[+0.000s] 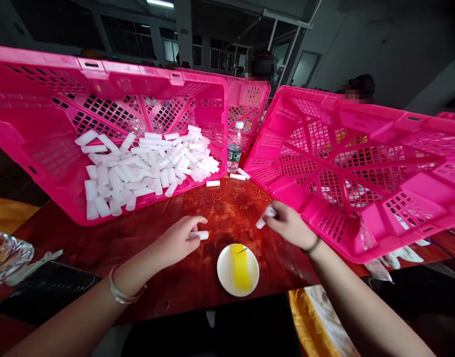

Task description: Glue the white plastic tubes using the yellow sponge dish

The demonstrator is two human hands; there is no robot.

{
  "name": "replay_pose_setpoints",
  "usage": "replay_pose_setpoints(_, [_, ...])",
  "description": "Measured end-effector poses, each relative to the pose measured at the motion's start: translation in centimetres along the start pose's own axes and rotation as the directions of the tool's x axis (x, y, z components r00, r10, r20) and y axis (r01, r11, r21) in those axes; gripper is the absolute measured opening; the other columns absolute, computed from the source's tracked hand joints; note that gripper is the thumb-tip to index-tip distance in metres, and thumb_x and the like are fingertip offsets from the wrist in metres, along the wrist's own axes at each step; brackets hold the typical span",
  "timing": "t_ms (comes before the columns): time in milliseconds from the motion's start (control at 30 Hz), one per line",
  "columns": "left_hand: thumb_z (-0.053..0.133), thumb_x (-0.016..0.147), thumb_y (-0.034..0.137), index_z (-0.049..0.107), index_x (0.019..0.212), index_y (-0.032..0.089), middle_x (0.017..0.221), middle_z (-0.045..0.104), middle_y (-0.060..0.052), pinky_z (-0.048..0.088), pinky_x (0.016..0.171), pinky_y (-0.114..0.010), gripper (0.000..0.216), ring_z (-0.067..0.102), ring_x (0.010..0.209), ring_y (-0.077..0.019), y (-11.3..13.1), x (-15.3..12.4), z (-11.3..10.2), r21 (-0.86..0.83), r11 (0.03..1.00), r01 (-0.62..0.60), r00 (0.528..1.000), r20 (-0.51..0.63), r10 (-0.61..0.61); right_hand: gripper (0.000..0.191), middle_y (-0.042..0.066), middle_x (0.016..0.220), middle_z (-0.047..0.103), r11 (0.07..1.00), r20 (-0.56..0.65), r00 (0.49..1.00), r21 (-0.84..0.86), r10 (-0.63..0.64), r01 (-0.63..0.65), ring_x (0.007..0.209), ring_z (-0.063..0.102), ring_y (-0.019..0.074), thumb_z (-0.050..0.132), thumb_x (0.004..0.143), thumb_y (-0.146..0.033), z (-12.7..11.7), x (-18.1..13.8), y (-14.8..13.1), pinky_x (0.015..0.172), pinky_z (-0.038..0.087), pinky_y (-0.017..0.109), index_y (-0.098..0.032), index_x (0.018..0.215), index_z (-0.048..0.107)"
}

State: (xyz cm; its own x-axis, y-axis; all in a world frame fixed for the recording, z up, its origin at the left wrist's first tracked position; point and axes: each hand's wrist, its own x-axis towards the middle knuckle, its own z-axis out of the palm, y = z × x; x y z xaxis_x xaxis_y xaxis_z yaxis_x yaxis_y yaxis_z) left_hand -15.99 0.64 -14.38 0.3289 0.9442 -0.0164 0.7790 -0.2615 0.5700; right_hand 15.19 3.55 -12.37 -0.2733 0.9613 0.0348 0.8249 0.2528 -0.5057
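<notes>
My left hand (183,236) is closed on a short white tube (202,235), which pokes out past the fingers above the dark red table. A second white tube (262,221) is gripped in my right hand (287,224), near the right-hand crate. Between and below both hands lies a small white dish (224,275) holding a folded yellow sponge-like piece (241,272), with a thin dark stick on it. To the left, a pink crate (56,183) tipped on its side contains a heap of white tubes (138,168).
Another tipped pink crate (331,148) stands at the right. A plastic bottle (235,148) sits between the crates, with a few loose tubes (213,183) nearby. A black flat item (45,287) lies at the left. Other people (262,67) are beyond the crates.
</notes>
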Motion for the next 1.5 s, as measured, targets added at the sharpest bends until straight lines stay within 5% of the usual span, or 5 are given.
replay_pose_setpoints(167, [0.041,0.077,0.005,0.062,0.110,0.017,0.107,0.057,-0.011,0.048,0.090,-0.039,0.041,0.061,0.095,-0.0230,-0.4,-3.0,0.8,0.141,0.989,-0.051,0.999,0.013,0.050,0.015,0.000,0.076,0.059,0.862,0.048,0.973,0.475,-0.226,0.177,0.061,0.057,0.0114,0.052,0.084,-0.017,1.2,-9.6,-1.6,0.055,0.047,0.021,-0.019,0.099,0.052])
replay_pose_setpoints(333, [0.045,0.090,0.024,0.055,0.101,0.018,0.102,0.060,-0.010,0.051,0.087,-0.044,0.016,0.061,0.098,-0.0252,1.9,-4.1,3.1,-0.001,0.996,-0.089,0.996,-0.004,0.089,0.017,0.010,0.102,0.067,0.854,-0.218,0.877,0.222,-0.427,0.471,0.091,0.066,0.0197,0.051,0.089,-0.013,5.9,-9.8,-1.8,0.077,0.055,0.033,-0.022,0.102,0.056])
replay_pose_setpoints(433, [0.068,0.077,0.050,0.046,0.118,0.019,0.125,0.055,-0.015,0.051,0.091,-0.044,0.056,0.058,0.112,-0.0285,3.2,-4.9,5.0,-0.161,0.969,-0.189,0.982,-0.060,0.182,0.022,0.012,0.109,0.066,0.812,-0.223,0.812,0.117,-0.540,0.572,0.099,0.065,0.0212,0.048,0.090,-0.010,6.7,-9.5,-1.0,0.081,0.055,0.036,-0.022,0.106,0.058])
replay_pose_setpoints(600, [0.088,0.051,0.049,0.045,0.119,0.018,0.137,0.047,-0.022,0.044,0.100,-0.055,0.087,0.048,0.125,-0.0384,4.0,-5.2,7.1,-0.095,0.961,-0.258,0.959,-0.145,0.243,0.028,0.011,0.107,0.066,0.861,-0.197,0.918,0.324,-0.344,0.392,0.098,0.066,0.0206,0.053,0.092,-0.020,6.1,-10.3,-1.1,0.083,0.056,0.035,-0.021,0.120,0.052])
replay_pose_setpoints(1500, [0.086,0.055,0.034,0.047,0.116,0.020,0.127,0.056,-0.015,0.044,0.100,-0.051,0.074,0.054,0.119,-0.0338,4.6,-4.6,7.1,-0.088,0.953,-0.289,0.948,-0.165,0.272,0.018,0.010,0.101,0.063,0.897,-0.252,0.901,0.184,-0.352,0.402,0.096,0.064,0.0211,0.053,0.091,-0.018,6.2,-11.9,-2.2,0.080,0.057,0.035,-0.022,0.108,0.059])
